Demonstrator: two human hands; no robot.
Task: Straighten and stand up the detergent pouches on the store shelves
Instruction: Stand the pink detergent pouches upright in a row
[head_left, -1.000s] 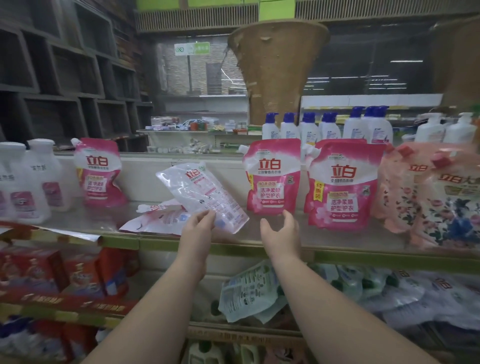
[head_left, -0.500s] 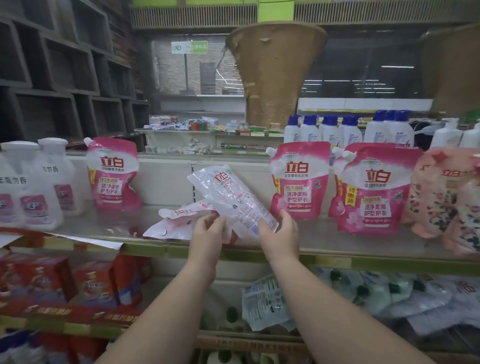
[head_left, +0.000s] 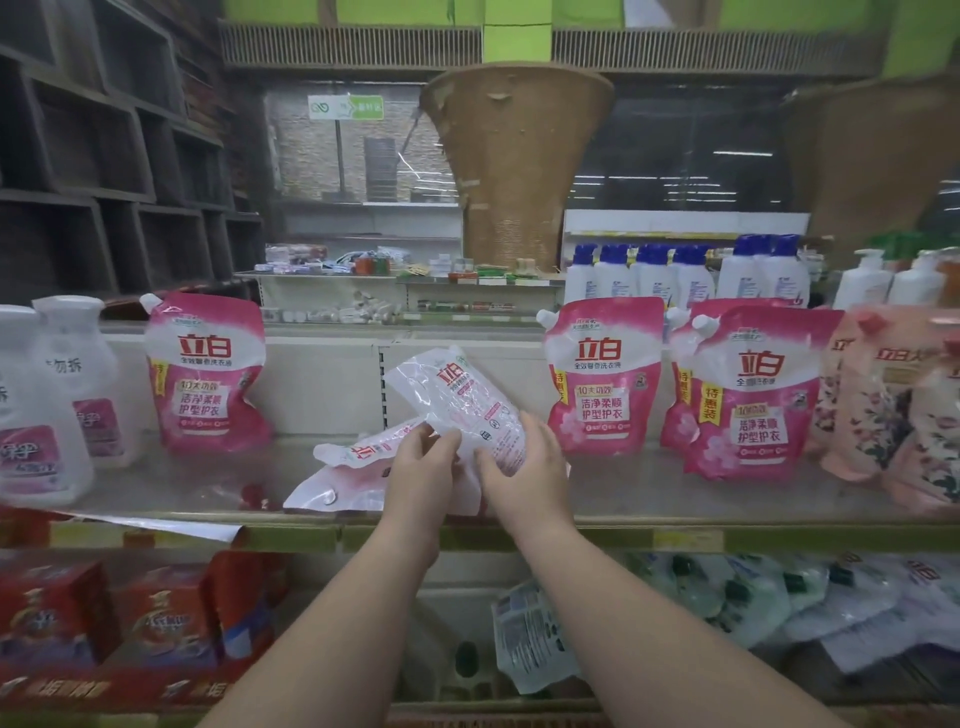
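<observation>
Both hands held a whitish detergent pouch tilted above the front edge of the shelf, near its middle. The left hand curled its fingers round the pouch's lower left side; the right hand cupped the lower right side, its fingers bent against the film. Two more pouches lay flat beneath, just behind the front edge. Pink pouches stood upright toward the shelf's right end, and another pink pouch stood left of the middle.
</observation>
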